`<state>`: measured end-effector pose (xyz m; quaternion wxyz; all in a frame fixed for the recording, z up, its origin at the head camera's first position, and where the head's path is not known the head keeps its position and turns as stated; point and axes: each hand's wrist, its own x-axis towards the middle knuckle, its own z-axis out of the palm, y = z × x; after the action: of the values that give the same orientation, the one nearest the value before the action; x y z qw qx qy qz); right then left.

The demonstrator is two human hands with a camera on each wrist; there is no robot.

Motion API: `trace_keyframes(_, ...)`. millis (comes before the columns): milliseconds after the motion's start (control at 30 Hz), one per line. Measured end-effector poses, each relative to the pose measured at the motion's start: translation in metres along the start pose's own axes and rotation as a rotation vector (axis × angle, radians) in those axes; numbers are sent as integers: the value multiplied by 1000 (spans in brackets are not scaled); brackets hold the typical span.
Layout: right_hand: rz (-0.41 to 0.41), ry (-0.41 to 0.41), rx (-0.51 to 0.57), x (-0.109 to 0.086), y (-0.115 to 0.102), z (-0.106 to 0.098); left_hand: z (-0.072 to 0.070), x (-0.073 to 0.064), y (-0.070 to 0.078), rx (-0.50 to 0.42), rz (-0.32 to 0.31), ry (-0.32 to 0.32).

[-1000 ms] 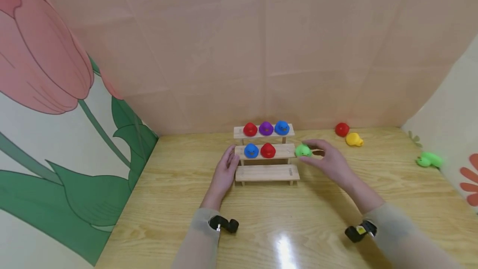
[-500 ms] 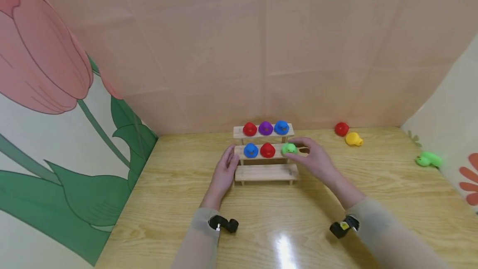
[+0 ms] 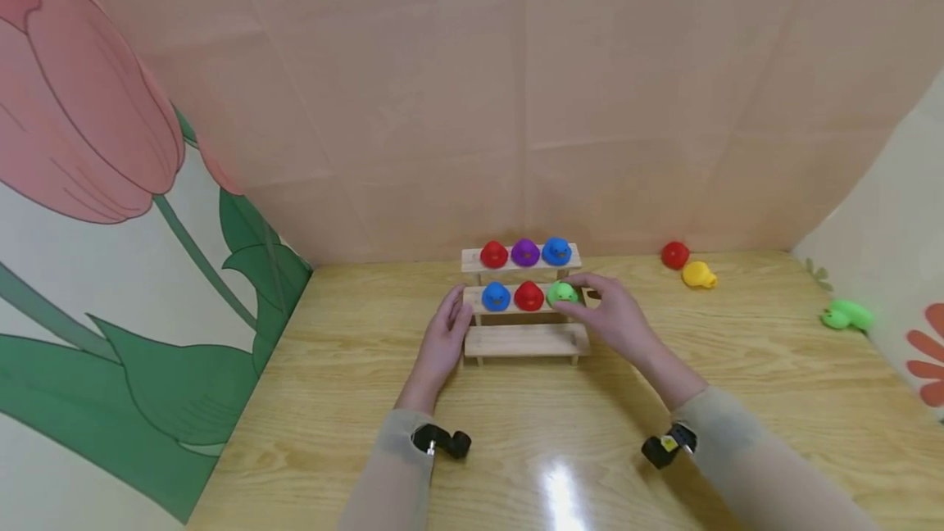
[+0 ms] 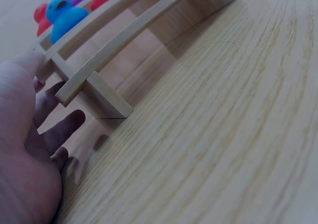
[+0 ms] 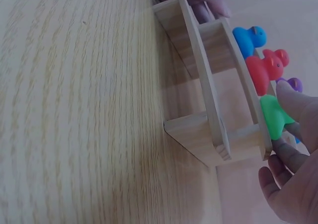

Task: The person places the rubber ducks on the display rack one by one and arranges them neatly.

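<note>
A three-tier wooden display rack (image 3: 528, 340) stands on the table. Its left end is held by my left hand (image 3: 444, 330), thumb at the middle tier and the other fingers spread beside and behind it in the left wrist view. My right hand (image 3: 612, 314) pinches a green rubber duck (image 3: 562, 293) at the right end of the middle tier. Beside that duck sit a red duck (image 3: 528, 296) and a blue duck (image 3: 496, 297). On the top tier are a red duck (image 3: 493, 254), a purple duck (image 3: 525, 252) and another blue duck (image 3: 556, 251). The bottom tier is bare.
At the table's back right lie a red duck (image 3: 674, 255) and a yellow duck (image 3: 698, 274). Farther right, a green duck (image 3: 848, 315) lies on its side near the wall. A pinkish sheet (image 3: 413, 105) hangs behind the table.
My right hand has moved left with the green duck, from beyond the middle tier's right end to a place beside the red duck. My left hand has stayed at the rack.
</note>
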<state>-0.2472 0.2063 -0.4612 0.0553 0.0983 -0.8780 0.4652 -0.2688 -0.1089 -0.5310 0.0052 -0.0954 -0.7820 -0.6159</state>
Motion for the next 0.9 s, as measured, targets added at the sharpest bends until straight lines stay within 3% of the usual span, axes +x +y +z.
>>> trace_keyframes(600, -45, 9, 1, -3, 6, -2, 0, -2, 0, 10, -9, -2)
trace_keyframes(900, -32, 90, -73, -30, 23, -35, 0, -1, 0, 9, -12, -2)
